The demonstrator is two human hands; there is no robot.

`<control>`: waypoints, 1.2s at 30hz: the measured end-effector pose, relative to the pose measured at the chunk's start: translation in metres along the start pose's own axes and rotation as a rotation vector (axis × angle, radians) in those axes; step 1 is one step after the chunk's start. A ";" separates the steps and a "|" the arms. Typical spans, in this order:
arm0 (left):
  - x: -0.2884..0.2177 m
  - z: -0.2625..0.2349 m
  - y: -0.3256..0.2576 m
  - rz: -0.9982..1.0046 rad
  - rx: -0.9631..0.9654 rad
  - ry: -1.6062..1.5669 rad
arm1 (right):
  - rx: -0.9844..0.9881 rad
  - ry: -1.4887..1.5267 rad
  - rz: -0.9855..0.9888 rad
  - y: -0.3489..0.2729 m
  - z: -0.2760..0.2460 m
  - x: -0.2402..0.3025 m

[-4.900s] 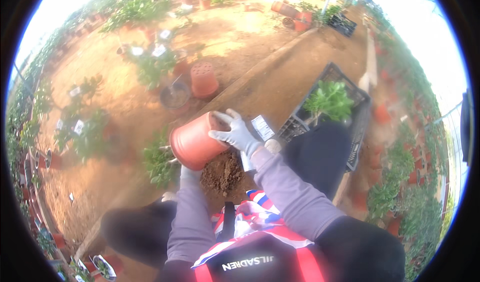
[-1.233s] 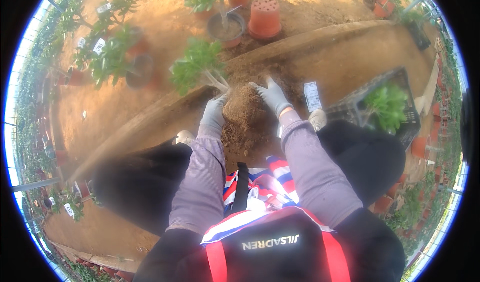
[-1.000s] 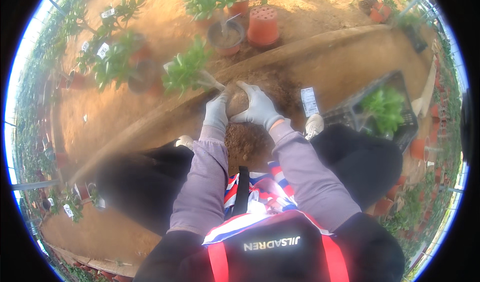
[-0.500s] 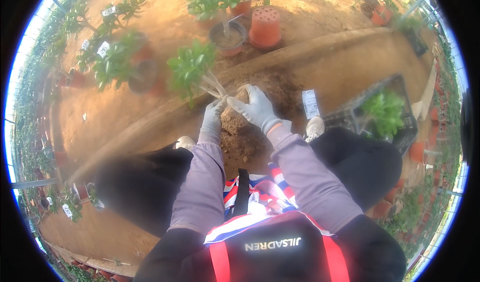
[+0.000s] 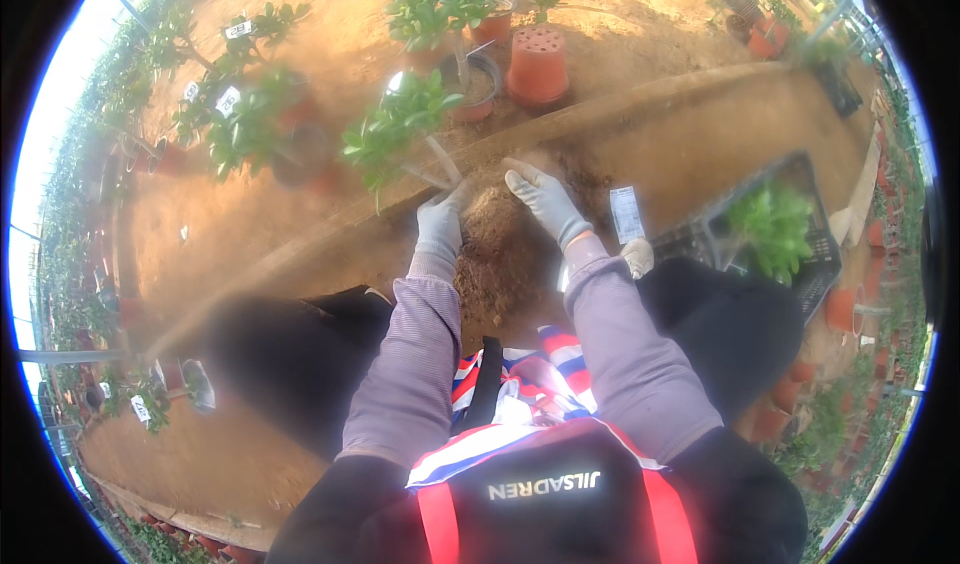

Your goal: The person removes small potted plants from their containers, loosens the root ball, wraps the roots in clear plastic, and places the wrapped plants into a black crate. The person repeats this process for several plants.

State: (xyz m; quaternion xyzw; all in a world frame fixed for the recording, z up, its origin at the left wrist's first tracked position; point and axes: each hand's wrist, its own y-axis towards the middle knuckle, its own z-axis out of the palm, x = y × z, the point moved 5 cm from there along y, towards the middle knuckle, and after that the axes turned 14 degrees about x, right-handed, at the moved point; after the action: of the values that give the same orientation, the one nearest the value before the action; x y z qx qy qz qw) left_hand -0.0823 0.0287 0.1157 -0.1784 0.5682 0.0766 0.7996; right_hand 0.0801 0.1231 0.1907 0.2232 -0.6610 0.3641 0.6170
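Note:
My left hand [image 5: 440, 224], in a grey glove, is closed round the stem base of a leafy potted-type plant [image 5: 400, 129]. The plant leans to the left, its pale branching stems running into a clump of brown soil [image 5: 490, 214] at its roots. On the clump's right side is my gloved right hand [image 5: 548, 202], its thumb and fingers apart and holding nothing. Loose dark soil [image 5: 500, 289] lies under and in front of both hands, between my legs. The lower roots are hidden by soil and the left hand.
An upturned terracotta pot [image 5: 538, 67] stands beyond the hands, beside a dark pot [image 5: 475, 84] with a plant. More tagged plants [image 5: 240, 129] are at the left. A black crate [image 5: 815, 254] holding a green plant [image 5: 770, 226] is at the right, near a printed paper label [image 5: 627, 214].
My right hand has drawn away to the right from the soil clump, and its fingers have parted. The left hand keeps its hold on the plant, whose leaves have shifted slightly right.

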 end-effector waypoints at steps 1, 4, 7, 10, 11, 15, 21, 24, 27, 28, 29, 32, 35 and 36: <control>-0.011 0.002 0.000 0.014 -0.055 0.066 | 0.102 -0.118 0.002 -0.003 0.010 0.007; -0.022 0.017 -0.006 -0.088 -0.100 -0.498 | 0.152 -0.105 -0.003 -0.010 0.017 0.019; -0.042 0.030 -0.017 0.022 0.088 -0.684 | 0.245 0.022 -0.053 -0.012 0.024 0.024; -0.043 0.026 -0.018 -0.007 0.028 -0.500 | 0.129 -0.130 -0.153 -0.014 0.025 0.029; -0.040 0.022 -0.018 -0.030 -0.017 -0.458 | 0.006 -0.334 -0.162 -0.015 0.025 0.032; -0.016 0.016 -0.013 -0.090 0.019 -0.563 | -0.186 -0.743 -0.172 -0.014 0.040 0.028; 0.013 0.009 -0.009 -0.175 0.140 -0.543 | -0.237 -0.271 -0.036 0.013 0.015 -0.031; 0.015 0.013 -0.010 -0.118 0.157 -0.557 | -0.059 0.052 -0.042 0.027 -0.001 -0.052; 0.009 0.016 -0.010 -0.108 0.069 -0.547 | -0.107 0.067 0.004 0.021 -0.013 -0.048; 0.007 0.016 -0.012 -0.139 0.008 -0.530 | -0.174 0.041 0.014 0.016 -0.016 -0.041; -0.001 0.015 -0.012 -0.119 -0.046 -0.432 | -0.086 0.184 0.003 0.013 -0.008 -0.036; -0.021 0.014 -0.018 -0.081 -0.193 -0.274 | 0.204 -0.282 -0.016 0.002 0.022 -0.011; -0.038 0.026 -0.021 -0.021 -0.057 -0.568 | 0.164 0.086 -0.038 -0.001 0.033 -0.004; -0.044 0.030 -0.024 -0.020 0.046 -0.694 | 0.168 0.218 -0.082 -0.001 0.035 -0.002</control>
State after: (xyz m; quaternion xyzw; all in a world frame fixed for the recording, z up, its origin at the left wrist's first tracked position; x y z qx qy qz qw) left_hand -0.0636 0.0214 0.1699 -0.1293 0.2623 0.1121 0.9497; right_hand 0.0578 0.0959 0.1901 0.2603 -0.5476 0.4148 0.6785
